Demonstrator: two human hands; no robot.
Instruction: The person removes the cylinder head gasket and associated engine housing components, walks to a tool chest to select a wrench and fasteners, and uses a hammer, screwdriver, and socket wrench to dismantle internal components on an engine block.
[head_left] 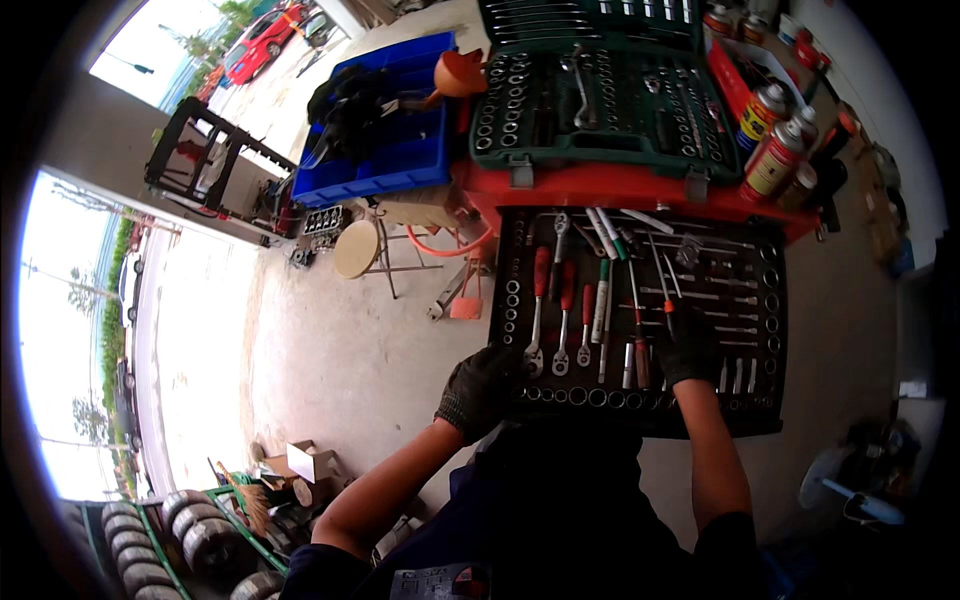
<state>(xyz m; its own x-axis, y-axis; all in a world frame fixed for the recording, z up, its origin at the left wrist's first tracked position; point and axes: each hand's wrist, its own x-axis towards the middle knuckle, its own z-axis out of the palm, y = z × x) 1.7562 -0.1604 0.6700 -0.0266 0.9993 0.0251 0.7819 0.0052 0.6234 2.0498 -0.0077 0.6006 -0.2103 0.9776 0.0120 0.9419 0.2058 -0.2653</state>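
Drawer point(762, 424) stands pulled out in front of me, below the red chest top point(600, 187) and the green tool case point(590, 156). Key relation: the orange-handled tool point(669, 307) lies at the far side of my right hand point(688, 345), its orange part right up against the fingers. Long axis runs away from me, far end leaning slightly left, so roughly in line with my forearm, not across it. Right hand is clearly the nearer of the 2; my left hand point(485, 385) sits well apart, at the drawer's near left corner.

Right hand, state: gloved, back upward, fingers bent down among the tools. Palm hidden, so I cannot tell how far open it is or whether it has closed on the handle (2 thin shafts show ahead of the fingers; unclear if both run under the glove). Just left of it, the red-and-dark screwdriver point(641, 360) lies near parallel, handle toward me.

Left hand, state: gloved, fingers loosely curled at the drawer's edge, just beside the head of the leftmost red-handled ratchet point(541, 268). Dark glove on dark edge: cannot tell whether it has hold of anything. Row of sockets point(598, 398) runs along the near edge, between my 2 hands.
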